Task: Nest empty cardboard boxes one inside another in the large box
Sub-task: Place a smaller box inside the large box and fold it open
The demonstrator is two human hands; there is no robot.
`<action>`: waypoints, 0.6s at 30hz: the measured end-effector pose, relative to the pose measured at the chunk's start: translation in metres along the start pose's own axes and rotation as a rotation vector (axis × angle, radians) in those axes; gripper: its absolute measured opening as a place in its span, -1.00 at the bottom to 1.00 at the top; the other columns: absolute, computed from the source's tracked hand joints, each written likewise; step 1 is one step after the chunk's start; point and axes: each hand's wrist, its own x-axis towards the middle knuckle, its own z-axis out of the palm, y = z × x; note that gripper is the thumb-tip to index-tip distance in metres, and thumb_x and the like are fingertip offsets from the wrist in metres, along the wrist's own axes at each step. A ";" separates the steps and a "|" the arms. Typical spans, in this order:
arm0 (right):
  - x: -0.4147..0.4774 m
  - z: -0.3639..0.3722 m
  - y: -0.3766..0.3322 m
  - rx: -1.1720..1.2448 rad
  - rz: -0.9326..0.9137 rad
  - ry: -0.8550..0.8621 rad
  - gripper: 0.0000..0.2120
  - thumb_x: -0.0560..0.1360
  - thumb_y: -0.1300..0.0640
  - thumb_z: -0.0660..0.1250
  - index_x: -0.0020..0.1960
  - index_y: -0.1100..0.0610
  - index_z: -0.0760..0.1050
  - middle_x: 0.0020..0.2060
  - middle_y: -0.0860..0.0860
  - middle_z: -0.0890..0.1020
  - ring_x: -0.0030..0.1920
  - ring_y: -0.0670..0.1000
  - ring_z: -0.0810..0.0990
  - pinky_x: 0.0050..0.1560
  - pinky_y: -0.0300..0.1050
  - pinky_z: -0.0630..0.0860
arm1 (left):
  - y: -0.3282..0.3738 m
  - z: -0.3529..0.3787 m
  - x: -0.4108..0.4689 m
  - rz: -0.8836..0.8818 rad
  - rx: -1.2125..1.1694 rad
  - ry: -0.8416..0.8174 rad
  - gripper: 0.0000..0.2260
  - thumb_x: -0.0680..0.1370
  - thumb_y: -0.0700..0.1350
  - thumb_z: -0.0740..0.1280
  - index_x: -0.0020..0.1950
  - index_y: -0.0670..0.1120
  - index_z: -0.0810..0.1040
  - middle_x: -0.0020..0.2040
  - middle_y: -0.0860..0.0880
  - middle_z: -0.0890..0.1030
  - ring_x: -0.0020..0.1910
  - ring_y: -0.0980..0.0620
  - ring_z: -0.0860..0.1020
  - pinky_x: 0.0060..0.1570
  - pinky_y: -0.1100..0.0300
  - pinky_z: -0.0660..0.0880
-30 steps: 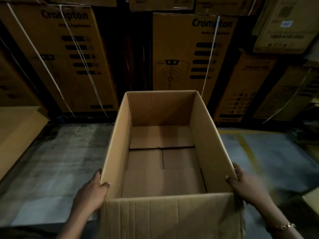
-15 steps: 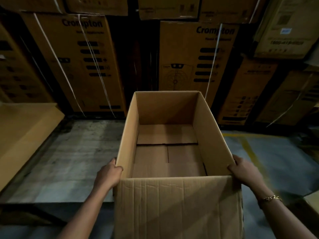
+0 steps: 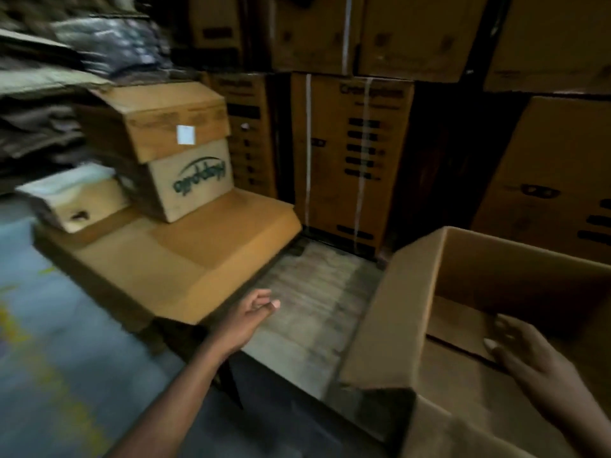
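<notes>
The large open cardboard box (image 3: 390,309) stands at the lower right with nothing inside it. My right hand (image 3: 532,365) hovers over its opening with fingers spread, holding nothing. My left hand (image 3: 254,312) reaches out over the grey floor left of the box, fingers loosely curled and empty. Further left, smaller boxes sit on a flat wide carton (image 3: 185,256): one with green lettering (image 3: 195,183), one with a white sticker (image 3: 172,127) stacked on it, and a small pale box (image 3: 76,203).
Tall printed cartons (image 3: 350,153) with white straps line the back wall. More cartons (image 3: 555,180) stand behind the large box. Flattened cardboard and dark bundles (image 3: 49,81) are piled at the upper left. Blue-grey floor (image 3: 59,358) with yellow marks lies at the lower left.
Both hands have let go of the large box. The view has swung left, so the box now sits at the right. My left hand has moved out toward the stacked smaller boxes.
</notes>
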 end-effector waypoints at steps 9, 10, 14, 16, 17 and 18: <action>0.032 0.145 -0.199 0.345 -0.285 -0.232 -0.18 0.22 -0.56 0.35 0.35 -0.17 0.41 0.27 -0.13 0.56 0.27 -0.03 0.53 0.34 0.12 0.44 | -0.077 -0.198 0.013 -0.078 -0.180 0.275 -0.78 0.64 -0.10 0.29 0.28 -0.05 0.53 0.17 -0.02 0.59 0.14 0.01 0.57 -0.09 0.27 0.45; 0.038 0.162 -0.213 0.364 -0.298 -0.246 -0.11 0.11 -0.63 0.34 0.32 -0.21 0.42 0.25 -0.16 0.57 0.27 -0.05 0.54 0.34 0.12 0.45 | -0.083 -0.215 0.013 -0.079 -0.178 0.282 -0.76 0.64 -0.07 0.29 0.30 -0.03 0.52 0.18 0.01 0.59 0.16 0.02 0.57 -0.06 0.24 0.45; 0.056 0.217 -0.279 0.403 -0.329 -0.348 -0.35 0.24 -0.52 0.39 0.24 -0.31 0.38 0.25 -0.17 0.55 0.24 -0.05 0.55 0.28 0.06 0.47 | -0.106 -0.274 0.022 -0.091 -0.160 0.317 -0.74 0.62 0.01 0.30 0.31 0.06 0.54 0.22 0.04 0.60 0.21 0.04 0.58 0.10 0.11 0.46; 0.070 0.240 -0.309 0.406 -0.333 -0.381 -0.48 0.39 -0.30 0.38 0.30 -0.24 0.37 0.25 -0.13 0.54 0.21 -0.08 0.55 0.20 -0.03 0.47 | -0.113 -0.299 0.033 -0.075 -0.165 0.350 -0.77 0.62 0.01 0.31 0.28 0.08 0.55 0.22 0.03 0.61 0.20 0.05 0.59 0.09 0.10 0.47; 0.077 0.248 -0.321 0.411 -0.340 -0.399 -0.49 0.43 -0.24 0.37 0.33 -0.22 0.37 0.26 -0.14 0.54 0.20 -0.12 0.55 0.17 -0.06 0.46 | -0.114 -0.309 0.039 -0.063 -0.170 0.365 -0.77 0.62 0.01 0.30 0.27 0.08 0.55 0.22 0.03 0.62 0.19 0.05 0.59 0.08 0.10 0.47; 0.087 0.258 -0.336 0.417 -0.354 -0.416 -0.48 0.44 -0.22 0.36 0.36 -0.20 0.37 0.26 -0.16 0.54 0.20 -0.15 0.54 0.16 -0.09 0.46 | -0.115 -0.321 0.047 -0.057 -0.171 0.383 -0.78 0.63 0.01 0.30 0.27 0.08 0.56 0.21 0.03 0.62 0.18 0.06 0.60 0.07 0.11 0.48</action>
